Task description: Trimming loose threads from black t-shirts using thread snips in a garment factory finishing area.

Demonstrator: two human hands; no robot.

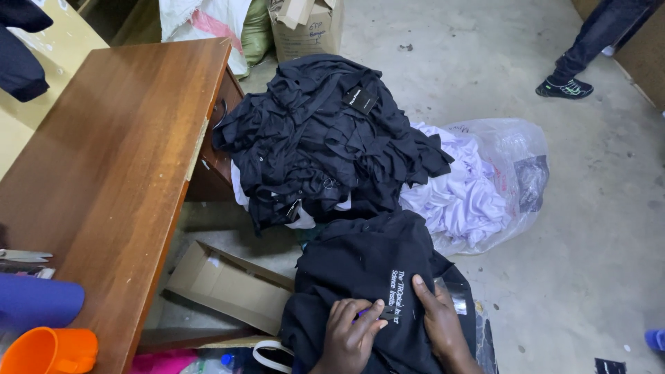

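A black garment [367, 270] with white printed lettering lies in my lap at the bottom centre. My left hand [350, 332] pinches a small dark tool with a purple handle against the cloth beside the lettering. My right hand [438, 315] lies flat on the garment just right of the lettering, fingers spread, holding the cloth down.
A big heap of black garments [325, 138] lies ahead, with white garments in a clear plastic bag [509, 173] to its right. A wooden desk [118, 159] stands left, with an orange cup [48, 351]. An open cardboard box [228, 284] lies below. Another person's leg and shoe [564, 86] stand far right.
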